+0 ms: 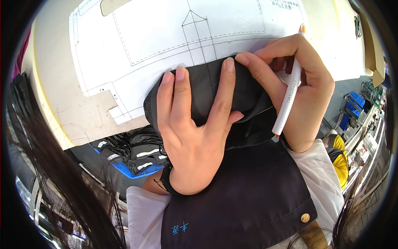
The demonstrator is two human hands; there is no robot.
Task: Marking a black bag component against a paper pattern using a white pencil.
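Observation:
A black fabric piece (pixel 251 93) with a stitched seam lies over the lower edge of a white paper pattern (pixel 153 29). My left hand (pixel 192 133) rests flat on the fabric, fingers spread, the fingertips near its upper edge. To the right, my right hand (pixel 309 81) has a white pen (pixel 289 97) tucked across the palm, slanting down toward me. Its thumb and index finger meet at the fabric's upper right edge; how firmly they grip the cloth is hidden. Drawn lines and a pointed arrow shape show on the pattern above the fabric.
The pattern lies on a pale table (pixel 52 70). Below the table's near edge, a blue bin (pixel 130 172) holds black pieces with white labels. A dark apron (pixel 248 191) covers my lap. Blue crates (pixel 354 103) and a yellow item (pixel 340 162) stand at the right.

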